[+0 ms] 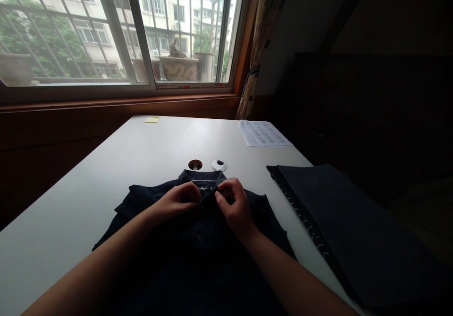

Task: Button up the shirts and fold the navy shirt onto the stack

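Note:
A dark navy shirt (198, 259) lies spread on the white table in front of me, its collar (201, 177) at the far end. Inside the neck a label shows faintly. My left hand (182, 197) pinches the left side of the neck opening, thumb and forefinger together. On the opposite side, my right hand (233, 205) pinches the right edge of the collar between thumb and fingertips. The two hands are a short way apart, with the neck opening between them. The lower part of the shirt is very dark, so its details are lost.
Dark folded cloth (339, 212) lies along the right edge of the white table (88, 179). Printed sheets (265, 133) rest at the back right, a yellow paper (152, 119) at the back left. Beyond the collar are a cable hole (195, 165) and a round grommet (219, 165).

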Motion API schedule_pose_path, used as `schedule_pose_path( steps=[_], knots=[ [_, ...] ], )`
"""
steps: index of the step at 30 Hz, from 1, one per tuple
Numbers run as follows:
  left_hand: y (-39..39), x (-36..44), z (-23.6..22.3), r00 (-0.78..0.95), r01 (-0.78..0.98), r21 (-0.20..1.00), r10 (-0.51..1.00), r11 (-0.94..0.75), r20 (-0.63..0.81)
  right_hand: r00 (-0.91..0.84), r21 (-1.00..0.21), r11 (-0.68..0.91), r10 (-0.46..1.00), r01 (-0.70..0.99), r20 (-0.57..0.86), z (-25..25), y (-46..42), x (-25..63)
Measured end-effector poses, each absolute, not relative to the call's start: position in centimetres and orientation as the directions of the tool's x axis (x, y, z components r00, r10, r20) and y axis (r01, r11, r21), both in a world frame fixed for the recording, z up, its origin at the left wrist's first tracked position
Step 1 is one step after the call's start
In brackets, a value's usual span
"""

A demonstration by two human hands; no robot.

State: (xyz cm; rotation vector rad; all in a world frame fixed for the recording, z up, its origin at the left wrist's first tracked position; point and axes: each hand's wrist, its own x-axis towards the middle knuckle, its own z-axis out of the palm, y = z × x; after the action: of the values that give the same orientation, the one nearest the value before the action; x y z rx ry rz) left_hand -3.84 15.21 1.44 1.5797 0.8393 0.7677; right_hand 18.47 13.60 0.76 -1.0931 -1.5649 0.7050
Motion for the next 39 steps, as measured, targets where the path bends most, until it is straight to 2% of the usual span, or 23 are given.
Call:
schedule_pose_path(
  steps=[2,5,9,13,18,24,29,33,39],
  knots=[
    [15.2,-3.8,1.5,0.537,0.115,0.986,0.843,-0.119,0.039,-0.019,-0.84,0.468,0.876,0.275,0.482,0.7,13.6,18.4],
    [15.3,-3.8,1.5,0.541,0.124,0.981,0.839,-0.147,0.057,-0.151,-0.784,0.543,0.839,0.301,0.523,0.5,13.9,18.3],
    [15.3,-3.8,1.5,0.549,0.142,0.977,0.834,-0.16,0.057,-0.29,-0.758,0.543,0.838,0.361,0.462,0.2,14.4,18.2],
    [15.3,-3.7,1.5,0.552,0.153,0.968,0.83,-0.198,0.082,-0.187,-0.766,0.505,0.862,0.398,0.471,0.3,14.4,18.3],
    [15.3,-3.6,1.6,0.575,0.212,0.894,0.79,-0.396,0.213,-0.096,-0.782,0.495,0.861,0.378,0.499,0.8,14.3,18.3],
    [15.3,-3.7,1.4,0.644,0.332,0.795,0.738,-0.508,0.202,-0.054,-0.789,0.508,0.85,0.347,0.524,1.2,13.9,18.3],
    [15.5,-3.6,1.2,0.652,0.345,0.745,0.717,-0.571,0.247,-0.039,-0.786,0.527,0.837,0.322,0.546,1.6,13.6,18.3],
    [15.6,-3.7,1.1,0.603,0.341,0.768,0.753,-0.543,0.265,-0.086,-0.77,0.552,0.826,0.322,0.556,1.5,13.5,18.4],
    [15.6,-3.8,1.1,0.531,0.34,0.797,0.801,-0.499,0.275,-0.285,-0.725,0.594,0.804,0.348,0.522,1.3,13.5,18.4]
  ],
)
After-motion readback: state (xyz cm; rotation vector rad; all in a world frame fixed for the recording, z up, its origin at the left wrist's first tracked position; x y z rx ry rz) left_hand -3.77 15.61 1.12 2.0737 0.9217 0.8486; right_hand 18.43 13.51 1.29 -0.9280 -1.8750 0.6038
